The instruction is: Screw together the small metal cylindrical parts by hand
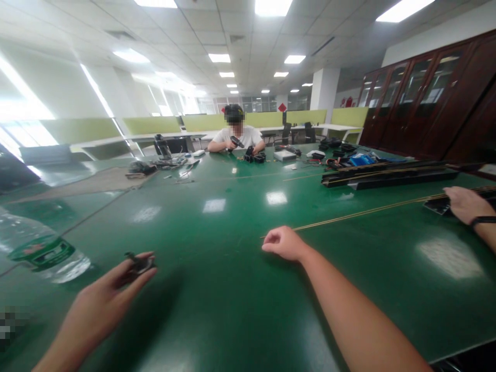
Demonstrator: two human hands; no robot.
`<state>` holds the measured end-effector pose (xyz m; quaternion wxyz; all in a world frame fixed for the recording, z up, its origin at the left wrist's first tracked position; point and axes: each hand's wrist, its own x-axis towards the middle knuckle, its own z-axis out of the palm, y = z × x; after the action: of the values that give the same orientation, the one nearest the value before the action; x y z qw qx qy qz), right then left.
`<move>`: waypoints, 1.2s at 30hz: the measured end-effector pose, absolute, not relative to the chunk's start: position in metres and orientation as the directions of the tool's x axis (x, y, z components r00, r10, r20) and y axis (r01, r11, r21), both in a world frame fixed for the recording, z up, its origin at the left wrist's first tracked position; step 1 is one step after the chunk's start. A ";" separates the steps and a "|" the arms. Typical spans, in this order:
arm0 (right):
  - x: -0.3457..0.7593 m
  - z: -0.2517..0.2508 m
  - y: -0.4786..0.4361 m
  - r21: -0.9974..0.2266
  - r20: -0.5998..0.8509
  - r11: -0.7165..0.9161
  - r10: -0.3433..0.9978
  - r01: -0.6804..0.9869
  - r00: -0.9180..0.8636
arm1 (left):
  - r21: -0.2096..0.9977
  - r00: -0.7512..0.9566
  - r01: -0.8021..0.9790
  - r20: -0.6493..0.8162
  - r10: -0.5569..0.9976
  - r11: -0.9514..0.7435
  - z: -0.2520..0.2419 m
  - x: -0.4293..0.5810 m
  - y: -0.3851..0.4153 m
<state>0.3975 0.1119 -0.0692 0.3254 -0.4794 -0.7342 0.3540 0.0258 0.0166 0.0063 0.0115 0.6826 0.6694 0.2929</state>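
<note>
While the left hand [112, 289] pinches a small dark clip [140, 263] between its fingertips at the near left, the right hand [284, 243] is curled tight on the near end of a thin brass rod [360, 212] that runs far right. The green label on the bottle [42, 250] is unreadable.

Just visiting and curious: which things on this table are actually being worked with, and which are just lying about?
In use: small dark metal part, pinched in the left hand; thin brass-coloured rod, its near end at the closed right hand.
Lying about: water bottle on its side; long black rails; tools and boxes by the seated person opposite.
</note>
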 end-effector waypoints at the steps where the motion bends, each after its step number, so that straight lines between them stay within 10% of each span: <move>1: 0.397 -0.069 0.112 -0.832 0.137 0.290 0.933 0.473 -0.332 | 0.475 -0.039 0.872 0.310 0.950 -0.120 0.003 0.040 0.029; 6: 0.393 -0.070 0.111 -0.831 0.164 0.317 0.925 0.457 -0.343 | 0.686 0.308 0.647 0.163 0.937 -0.332 -0.021 0.141 0.083; 14: 0.385 -0.077 0.110 -0.808 0.247 0.392 0.903 0.439 -0.352 | 0.932 0.269 0.237 0.208 0.940 -0.274 -0.063 0.202 0.116; 36: 0.382 -0.075 0.103 -0.812 0.283 0.431 0.880 0.393 -0.382 | 0.945 0.300 0.164 0.224 0.927 -0.282 -0.058 0.197 0.111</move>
<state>0.3824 0.1026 -0.0749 0.3671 -0.4175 -0.7622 0.3318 0.1972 0.1113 -0.0584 0.4420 0.6742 0.4048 0.4315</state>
